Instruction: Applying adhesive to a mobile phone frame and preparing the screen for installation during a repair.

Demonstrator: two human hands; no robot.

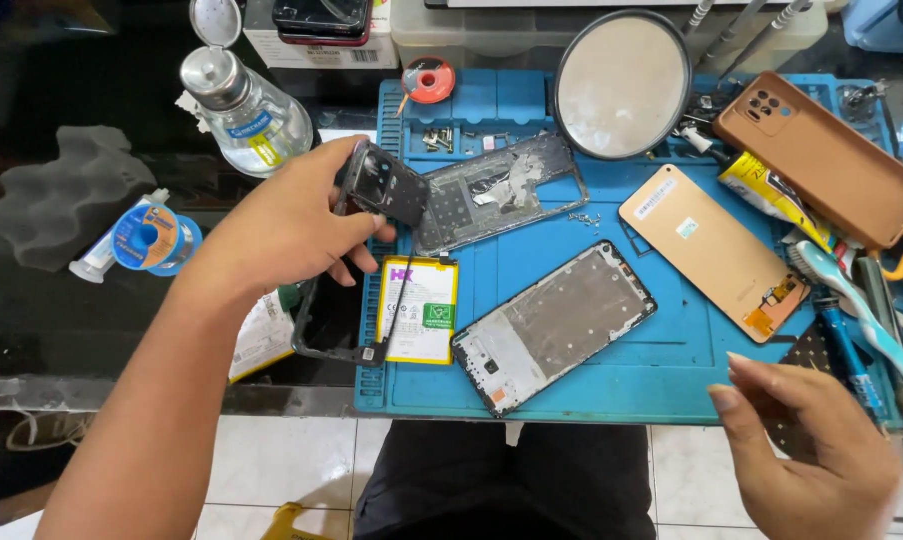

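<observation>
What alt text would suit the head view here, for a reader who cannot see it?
A person's left hand holds up a black phone frame over a blue repair mat, while the right hand hovers empty at the mat's lower right. On the mat lie a phone battery, a stripped phone chassis, a screen panel and a round mirror.

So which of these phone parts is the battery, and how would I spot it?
Start at the blue work mat and go to its near left corner. The battery lies flat there, just below the left hand, which holds a black phone frame partly across it. It is the only white rectangle with yellow edges and a green label; the neighbouring parts are grey, black or tan.
</observation>
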